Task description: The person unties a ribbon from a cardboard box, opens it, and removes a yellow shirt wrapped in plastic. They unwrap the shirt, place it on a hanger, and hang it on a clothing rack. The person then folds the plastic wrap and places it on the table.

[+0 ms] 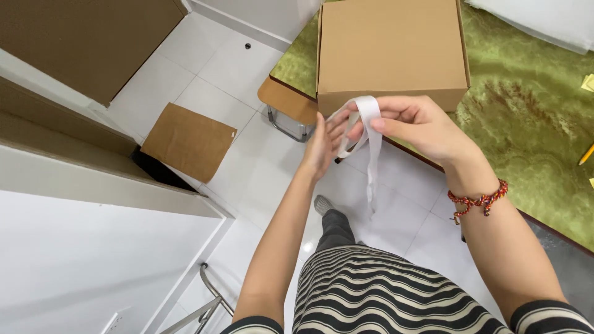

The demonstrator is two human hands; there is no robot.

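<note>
A white paper strip (370, 139) loops between my two hands and hangs down towards the floor. My right hand (421, 127) pinches its upper part between thumb and fingers. My left hand (325, 145) touches the loop's left side with fingers stretched out. Just behind the hands stands a closed brown cardboard box (390, 49) on the edge of a green patterned table (526, 124). A red braided bracelet (479, 199) is on my right wrist.
A flat cardboard sheet (189, 141) lies on the white tiled floor. A wooden stool (288, 105) with metal legs stands by the table. Large cardboard panels (74, 43) lean at the left. A white surface (93, 260) lies at the lower left. A pencil (586, 154) rests at the table's right edge.
</note>
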